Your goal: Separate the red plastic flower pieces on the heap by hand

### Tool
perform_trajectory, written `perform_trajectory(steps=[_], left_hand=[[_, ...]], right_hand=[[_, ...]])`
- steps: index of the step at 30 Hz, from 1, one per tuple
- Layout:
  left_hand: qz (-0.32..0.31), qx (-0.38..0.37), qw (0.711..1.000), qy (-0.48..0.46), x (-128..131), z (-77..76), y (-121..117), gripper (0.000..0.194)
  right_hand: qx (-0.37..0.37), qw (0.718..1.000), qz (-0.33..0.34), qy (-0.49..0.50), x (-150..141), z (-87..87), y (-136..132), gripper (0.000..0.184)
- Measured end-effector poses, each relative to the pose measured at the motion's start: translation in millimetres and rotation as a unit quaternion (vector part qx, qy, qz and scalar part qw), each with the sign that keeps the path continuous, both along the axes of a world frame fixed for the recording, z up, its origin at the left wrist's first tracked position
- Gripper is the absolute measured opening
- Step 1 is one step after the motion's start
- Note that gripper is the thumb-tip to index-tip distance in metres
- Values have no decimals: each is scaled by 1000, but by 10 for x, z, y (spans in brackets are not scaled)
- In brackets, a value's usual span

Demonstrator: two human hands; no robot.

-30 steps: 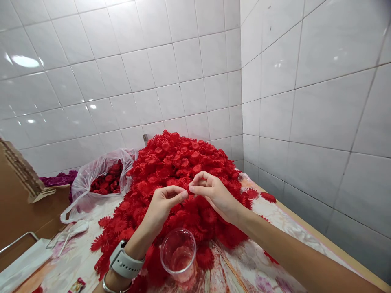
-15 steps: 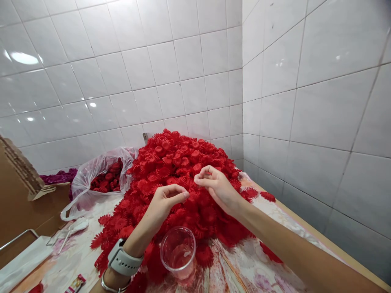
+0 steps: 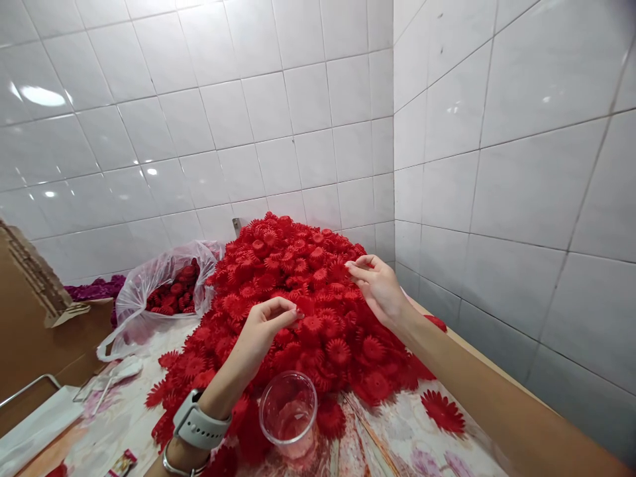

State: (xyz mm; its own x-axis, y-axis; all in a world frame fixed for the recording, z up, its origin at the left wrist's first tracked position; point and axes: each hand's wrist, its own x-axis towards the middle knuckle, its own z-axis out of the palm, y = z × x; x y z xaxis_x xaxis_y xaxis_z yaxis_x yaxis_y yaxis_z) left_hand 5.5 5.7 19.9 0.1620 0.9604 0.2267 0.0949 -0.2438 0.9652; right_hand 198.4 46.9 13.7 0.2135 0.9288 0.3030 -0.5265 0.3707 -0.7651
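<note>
A big heap of red plastic flower heads (image 3: 293, 285) fills the table's far corner against the tiled walls. My left hand (image 3: 265, 324), with a white watch at the wrist, hovers over the heap's front, thumb and fingers pinched on a small red flower piece (image 3: 304, 306). My right hand (image 3: 378, 285) reaches farther back and to the right, over the top of the heap, fingers partly apart and touching a flower head. A clear plastic cup (image 3: 288, 412) stands on the table just below my left hand.
A clear plastic bag (image 3: 159, 291) with more red flower heads lies at the left. A cardboard box (image 3: 34, 311) stands at the far left, with purple flowers (image 3: 97, 289) behind it. A floral cloth (image 3: 397, 437) covers the table. Single red flowers (image 3: 444, 411) lie loose at the right.
My hands were pinched together over the heap. They have parted: the right hand moved up and to the right onto the heap, and the left stays pinched on its red piece.
</note>
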Motion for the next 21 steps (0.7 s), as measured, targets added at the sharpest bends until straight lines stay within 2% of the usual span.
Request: perform_trajectory(steps=[7,12,14,17,19,21], left_hand=[[68,9,997,-40,-1,-18,52,21],[92,20,995,-19,-45,-58,102,21],[129,61,990,12,-63,-66,108,19],[204,163,963,58,-64,-54,81,15],[202,185,959,70,-39,-36,45,15],[148,160,974,67,-2,-21,9,20]], right_hand=[[-21,997,72,-6,-124,-15,-101,30],[-32,995,99,-1,-171,-20,-140,29],[-35,994,108,3,-181,-27,-150,27],[-38,992,123,7,-206,-45,-171,26],[-35,990,137,3,-234,-54,-197,26],[-26,987,158,-10,-270,-57,-236,25]])
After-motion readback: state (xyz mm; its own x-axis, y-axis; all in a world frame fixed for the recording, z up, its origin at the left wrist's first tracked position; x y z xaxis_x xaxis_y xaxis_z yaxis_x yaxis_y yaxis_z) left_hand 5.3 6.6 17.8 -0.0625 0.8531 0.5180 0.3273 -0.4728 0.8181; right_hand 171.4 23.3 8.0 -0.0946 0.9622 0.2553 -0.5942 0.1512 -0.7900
